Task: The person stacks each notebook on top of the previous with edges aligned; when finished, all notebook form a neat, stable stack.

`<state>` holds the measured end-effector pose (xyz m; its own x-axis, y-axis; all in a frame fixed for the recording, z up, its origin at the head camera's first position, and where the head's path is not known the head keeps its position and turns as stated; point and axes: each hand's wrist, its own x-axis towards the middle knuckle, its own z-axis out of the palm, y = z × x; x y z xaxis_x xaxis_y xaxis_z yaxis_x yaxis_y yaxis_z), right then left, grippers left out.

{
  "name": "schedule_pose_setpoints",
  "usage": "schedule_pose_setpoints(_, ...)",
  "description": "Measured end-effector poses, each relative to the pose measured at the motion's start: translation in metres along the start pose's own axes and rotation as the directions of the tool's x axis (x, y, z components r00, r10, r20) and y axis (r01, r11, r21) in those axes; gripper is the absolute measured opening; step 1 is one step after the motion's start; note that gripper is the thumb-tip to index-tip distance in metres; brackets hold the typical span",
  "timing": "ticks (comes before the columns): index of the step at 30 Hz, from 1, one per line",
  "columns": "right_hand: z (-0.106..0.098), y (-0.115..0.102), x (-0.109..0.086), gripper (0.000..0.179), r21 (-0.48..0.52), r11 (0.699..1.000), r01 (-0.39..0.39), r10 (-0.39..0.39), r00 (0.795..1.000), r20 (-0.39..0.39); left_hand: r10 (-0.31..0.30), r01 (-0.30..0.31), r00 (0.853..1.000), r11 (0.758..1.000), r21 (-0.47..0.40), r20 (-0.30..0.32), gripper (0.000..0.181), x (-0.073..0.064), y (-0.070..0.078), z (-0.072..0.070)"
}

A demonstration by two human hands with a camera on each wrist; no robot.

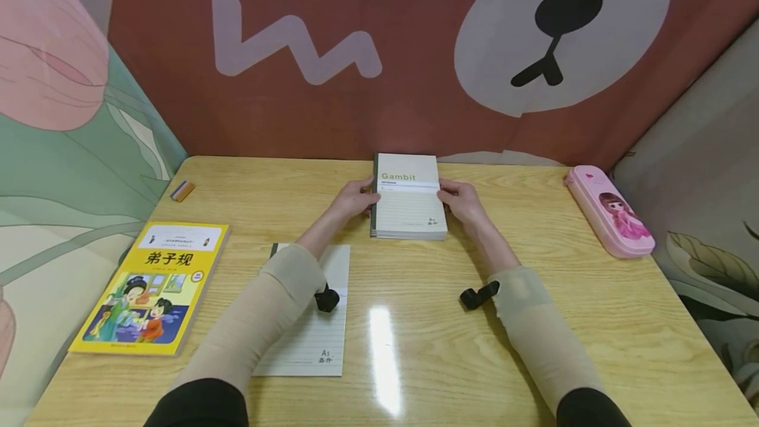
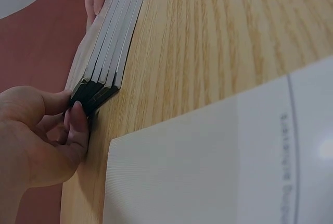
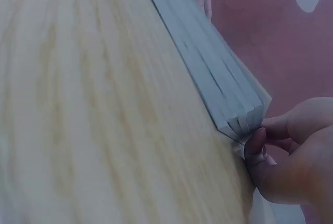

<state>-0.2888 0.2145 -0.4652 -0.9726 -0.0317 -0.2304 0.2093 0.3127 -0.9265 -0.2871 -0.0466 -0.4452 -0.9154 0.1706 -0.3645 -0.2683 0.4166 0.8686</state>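
Observation:
A stack of several notebooks (image 1: 408, 209) with "Gambit" on the top cover lies near the table's back edge. My left hand (image 1: 354, 198) holds its dark spine side, thumb at the top cover. In the left wrist view, the left hand (image 2: 41, 135) pinches the dark spines (image 2: 93, 95), and the page edges fan slightly. My right hand (image 1: 461, 199) holds the opposite side, with its thumb over the top cover. The right wrist view shows the right hand (image 3: 296, 151) with curled fingers at a corner of the stack (image 3: 208, 62). The fingers beneath are partly hidden.
One more notebook (image 1: 314, 348) lies under my left forearm, partly covered. A yellow picture-cover book (image 1: 154, 288) is at the left, with a small striped block (image 1: 182, 191) behind it. At the right edge sits a pink pencil case (image 1: 611, 213). A curtain-like backdrop (image 1: 284, 117) borders the table (image 1: 427, 321).

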Motion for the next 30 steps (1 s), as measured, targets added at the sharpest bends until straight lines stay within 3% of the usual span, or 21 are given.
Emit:
schedule_pose_setpoints(5,-0.006,-0.006,-0.002,0.053,0.115,0.992,-0.044,0.045,0.999,-0.001,0.029,-0.030,0.999,0.999,-0.035,-0.014,0.066,-0.004,0.000,-0.004)
schedule_pose_setpoints(10,-0.019,-0.017,-0.011,0.051,0.198,0.980,-0.021,0.024,1.000,-0.015,0.109,-0.107,0.992,0.994,0.028,-0.058,0.064,-0.017,0.003,-0.028)
schedule_pose_setpoints(13,-0.026,-0.027,-0.024,0.050,0.163,0.986,0.029,-0.023,0.999,-0.036,0.156,-0.149,0.986,0.984,0.101,-0.062,0.062,-0.034,0.004,-0.050)
schedule_pose_setpoints(17,-0.031,-0.037,-0.046,0.046,0.017,0.995,0.100,-0.099,0.994,-0.052,0.215,-0.203,0.976,0.954,0.220,-0.034,0.061,-0.061,0.000,-0.080)
schedule_pose_setpoints(22,-0.030,-0.038,-0.071,0.042,-0.123,0.975,0.187,-0.194,0.980,-0.040,0.247,-0.230,0.969,0.918,0.322,-0.013,0.060,-0.095,-0.012,-0.111)
schedule_pose_setpoints(26,-0.020,-0.035,-0.090,0.041,-0.159,0.958,0.239,-0.239,0.971,0.023,0.257,-0.242,0.966,0.896,0.373,0.009,0.060,-0.121,-0.027,-0.127)
schedule_pose_setpoints(30,-0.001,-0.032,-0.110,0.044,-0.115,0.957,0.265,-0.250,0.959,0.130,0.245,-0.238,0.969,0.872,0.428,0.041,0.060,-0.148,-0.042,-0.133)
